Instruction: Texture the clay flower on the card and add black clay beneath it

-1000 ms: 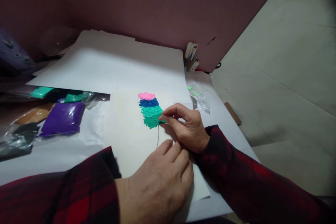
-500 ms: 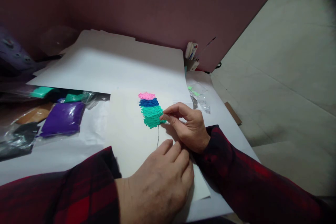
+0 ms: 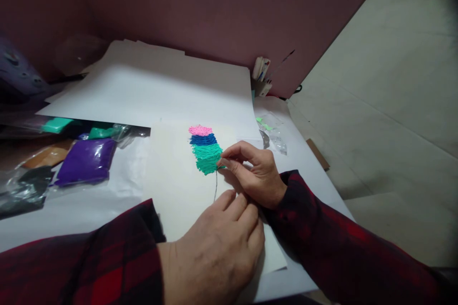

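Observation:
A textured patch with pink (image 3: 200, 130), blue (image 3: 203, 140) and green bands (image 3: 207, 159) lies on a cream sheet (image 3: 171, 186). My right hand (image 3: 252, 171) has thumb and forefinger pinched at the green band's lower right edge; whatever sits between the fingertips is too small to make out. Below the green, a thin dark line (image 3: 215, 186) runs down toward my left hand (image 3: 222, 243). That hand rests palm down on the sheet, fingers bent and close together, their tips partly hidden.
Left of the sheet lie a purple packet (image 3: 86, 162), an orange one (image 3: 48, 154) and a dark one (image 3: 30, 188). Large white sheets (image 3: 153, 81) lie behind. A clear bag (image 3: 274, 136) and a white holder with pens (image 3: 261, 69) stand at the right.
My right hand's fingertips have shifted very slightly left and down along the green edge. My left hand has stayed in place.

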The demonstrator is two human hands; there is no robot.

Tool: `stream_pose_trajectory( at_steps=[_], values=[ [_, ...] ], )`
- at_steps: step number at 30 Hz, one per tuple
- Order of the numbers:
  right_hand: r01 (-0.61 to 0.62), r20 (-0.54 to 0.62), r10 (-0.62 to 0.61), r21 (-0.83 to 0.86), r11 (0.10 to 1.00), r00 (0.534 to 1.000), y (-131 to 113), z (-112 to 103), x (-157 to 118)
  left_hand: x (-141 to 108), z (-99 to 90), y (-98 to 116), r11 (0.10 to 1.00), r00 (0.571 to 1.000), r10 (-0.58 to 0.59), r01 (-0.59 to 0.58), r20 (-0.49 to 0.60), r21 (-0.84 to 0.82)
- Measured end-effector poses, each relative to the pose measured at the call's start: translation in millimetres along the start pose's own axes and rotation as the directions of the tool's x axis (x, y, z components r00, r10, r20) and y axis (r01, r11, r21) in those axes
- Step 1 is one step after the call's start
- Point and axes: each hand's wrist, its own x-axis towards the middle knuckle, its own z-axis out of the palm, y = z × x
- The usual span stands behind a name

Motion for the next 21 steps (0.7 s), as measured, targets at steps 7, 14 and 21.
stream_pose_trajectory(
  at_steps=[7, 14, 21],
  values=[
    [0.0, 0.005, 0.0, -0.009, 1.0, 1.0, -0.2, -0.1, 0.7, 1.0, 2.7, 0.4, 1.0, 1.0, -0.003, 0.003, -0.016, -0.002],
    [-0.012, -0.054, 0.013, 0.011, 1.0, 0.998, -1.1, -0.2, 0.6, 0.0, 2.3, -0.4, 1.0, 1.0, 0.001, -0.001, -0.005, -0.006],
    [0.003, -0.02, -0.003, -0.003, 1.0, 1.0, -0.1, -0.4, 0.1, 0.3, 1.3, 0.3, 1.0, 1.0, 0.002, -0.002, 0.003, 0.002]
  ],
)
